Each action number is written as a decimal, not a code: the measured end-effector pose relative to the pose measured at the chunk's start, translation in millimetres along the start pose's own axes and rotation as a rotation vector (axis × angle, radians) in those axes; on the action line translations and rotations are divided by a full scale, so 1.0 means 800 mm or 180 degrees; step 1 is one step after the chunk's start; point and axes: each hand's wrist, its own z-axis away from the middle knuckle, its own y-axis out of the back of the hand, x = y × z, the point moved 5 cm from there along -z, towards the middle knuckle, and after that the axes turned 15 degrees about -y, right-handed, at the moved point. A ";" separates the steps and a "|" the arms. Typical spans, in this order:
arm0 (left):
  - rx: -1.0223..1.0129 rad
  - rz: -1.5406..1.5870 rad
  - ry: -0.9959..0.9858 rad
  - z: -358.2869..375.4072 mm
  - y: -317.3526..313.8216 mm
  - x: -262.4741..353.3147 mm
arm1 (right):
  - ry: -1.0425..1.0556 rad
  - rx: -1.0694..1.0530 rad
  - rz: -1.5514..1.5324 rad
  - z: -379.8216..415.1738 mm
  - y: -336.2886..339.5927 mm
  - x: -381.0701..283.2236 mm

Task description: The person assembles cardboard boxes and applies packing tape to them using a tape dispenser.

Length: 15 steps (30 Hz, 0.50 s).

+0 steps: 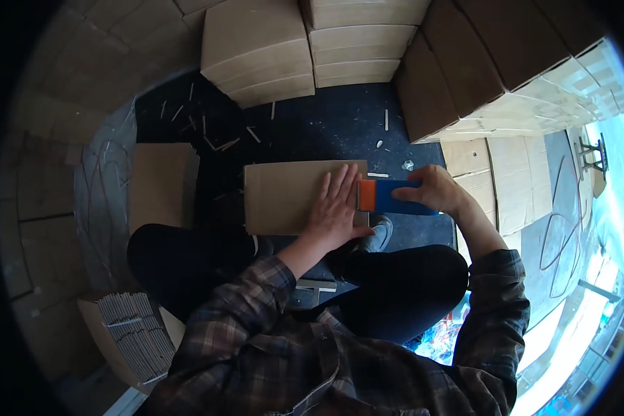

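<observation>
A brown cardboard box (277, 197) lies in front of my knees. My left hand (336, 211) rests flat on its right part, fingers spread and pointing away from me. My right hand (433, 191) is closed round a blue tool with an orange end (395, 196), which looks like a tape dispenser. The orange end meets the right edge of the box, close beside my left fingers.
Stacked cartons (260, 55) stand at the back, with more stacks (457, 69) at the right. Strips and scraps litter the dark floor (319, 125). An open carton of folded cardboard (135, 333) stands lower left. Another cardboard piece (158, 184) lies left. My shoe (379, 236) is beside the box.
</observation>
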 end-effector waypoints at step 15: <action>0.0025 -0.0311 -0.0007 -0.001 -0.013 -0.005 | 0.0230 0.0162 -0.0124 -0.030 0.025 0.122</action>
